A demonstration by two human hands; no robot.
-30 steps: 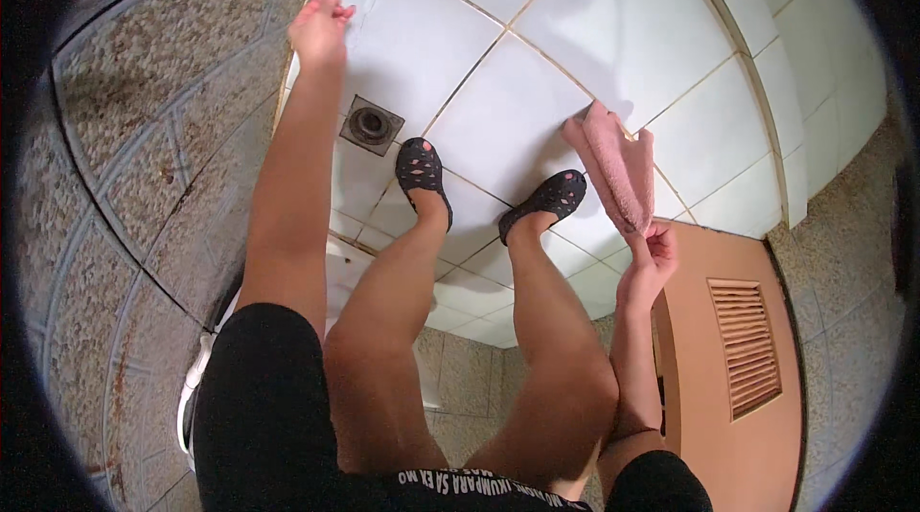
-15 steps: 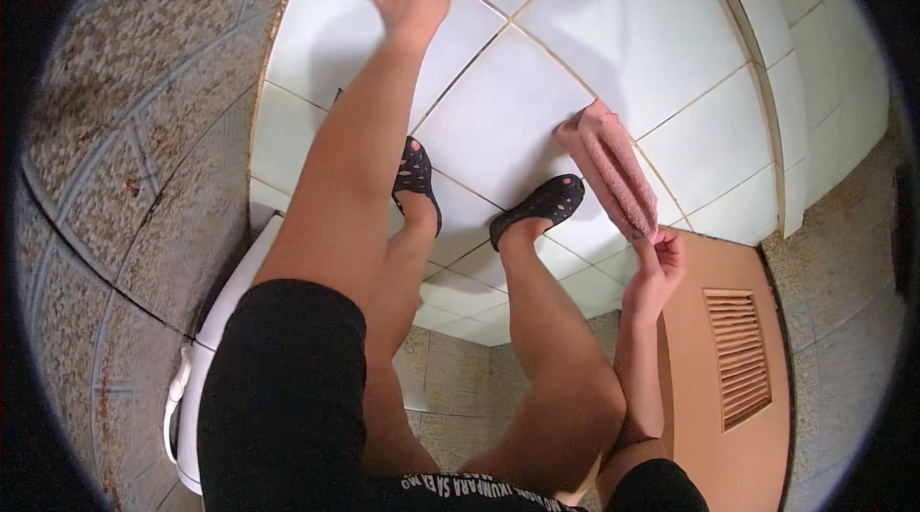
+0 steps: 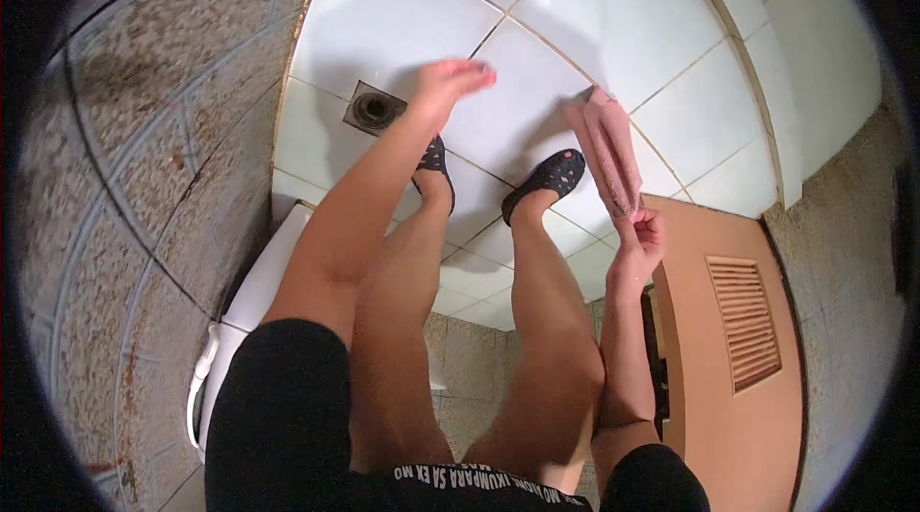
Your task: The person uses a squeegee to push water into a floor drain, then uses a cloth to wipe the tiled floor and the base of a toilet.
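Observation:
A dusty-pink towel [image 3: 618,153], bunched lengthwise, hangs out from my right hand [image 3: 637,249], whose fingers pinch its near end. The towel's far end reaches over the white tiles, a little beyond the right shoe. My left hand [image 3: 443,92] hovers above the tiled floor with nothing visible in it. Its fingers stretch out toward the right, slightly smeared by motion. Beside that wrist lies a square floor drain [image 3: 374,110]. Below the hands, my feet wear black perforated shoes [image 3: 546,184]; the left shoe is partly hidden by my left forearm.
White tiles [image 3: 402,4] with brownish grout cover the floor. A stone-patterned wall [image 3: 144,148] rises at the left. Next to it is a white fixture [image 3: 264,268] with a white hand sprayer [image 3: 203,359]. At the right stands an orange-brown door [image 3: 700,311] with a slatted vent [image 3: 746,320].
My left hand has come back nearer and to the right from the far-left tiles, and the floor drain now shows. The right hand, still holding the towel, has shifted slightly left and farther away.

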